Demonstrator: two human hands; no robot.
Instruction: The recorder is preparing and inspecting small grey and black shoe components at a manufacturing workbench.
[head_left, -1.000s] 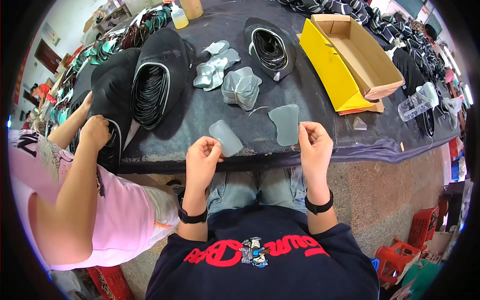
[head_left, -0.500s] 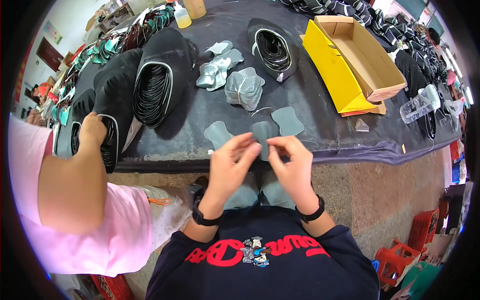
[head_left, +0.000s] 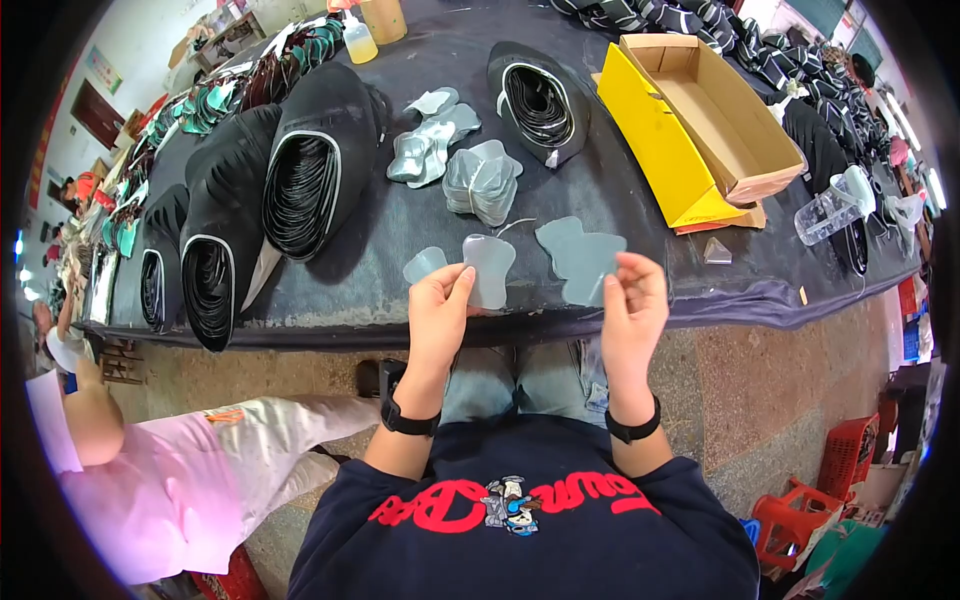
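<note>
My left hand [head_left: 438,312] pinches the edge of a clear, wavy-edged plastic sheet piece [head_left: 490,272] between thumb and fingertips. In my right hand [head_left: 635,315] is a second such plastic piece [head_left: 588,275], gripped at its right side. Partly behind that one lies another plastic piece [head_left: 556,236] on the table. One more loose piece [head_left: 424,263] rests just beyond my left fingers. Farther back stand a tied stack of the same pieces [head_left: 482,185] and a looser pile [head_left: 432,140].
Black bundles of nested parts [head_left: 330,130] line the table's left side, with another bundle [head_left: 535,95] behind the stacks. A yellow cardboard box [head_left: 660,140] stands right, near a clear plastic cup [head_left: 828,220]. A person in pink [head_left: 170,500] is at my left.
My hands have moved apart, each now with a separate plastic piece; before, they met over one spot. The person at left has drawn their hand back from the black bundles.
</note>
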